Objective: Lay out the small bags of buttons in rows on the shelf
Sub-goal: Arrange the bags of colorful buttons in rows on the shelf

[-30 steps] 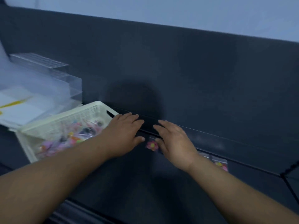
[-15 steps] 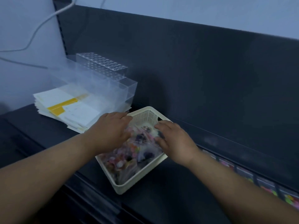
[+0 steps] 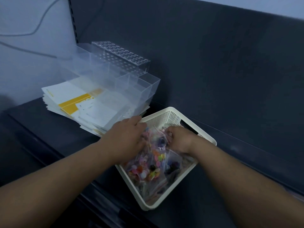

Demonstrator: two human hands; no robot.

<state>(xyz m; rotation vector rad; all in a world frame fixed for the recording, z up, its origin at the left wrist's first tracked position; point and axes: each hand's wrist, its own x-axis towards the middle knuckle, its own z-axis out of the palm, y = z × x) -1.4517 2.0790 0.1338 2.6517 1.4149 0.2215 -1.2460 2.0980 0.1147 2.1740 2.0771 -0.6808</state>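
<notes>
A cream plastic basket (image 3: 206, 140) stands on the dark shelf (image 3: 54, 139), turned cornerwise. It is filled with several small clear bags of coloured buttons (image 3: 148, 170). Both my hands are inside it at its far end. My left hand (image 3: 125, 139) lies over the left side of the pile, its fingertips buried among the bags near the rim. My right hand (image 3: 180, 139) has its fingers curled round a small bag of buttons (image 3: 162, 142) at the top of the pile. Bags laid on the shelf are out of view.
A stack of white and yellow paper sheets (image 3: 74, 99) lies left of the basket, with clear acrylic organiser boxes (image 3: 125, 76) on it. The dark back panel (image 3: 213, 71) rises right behind. The shelf's front edge (image 3: 102, 203) runs below my arms.
The view has swung left from the laid-out row to the basket. Both hands have moved from the shelf into the basket and dug into the bags.
</notes>
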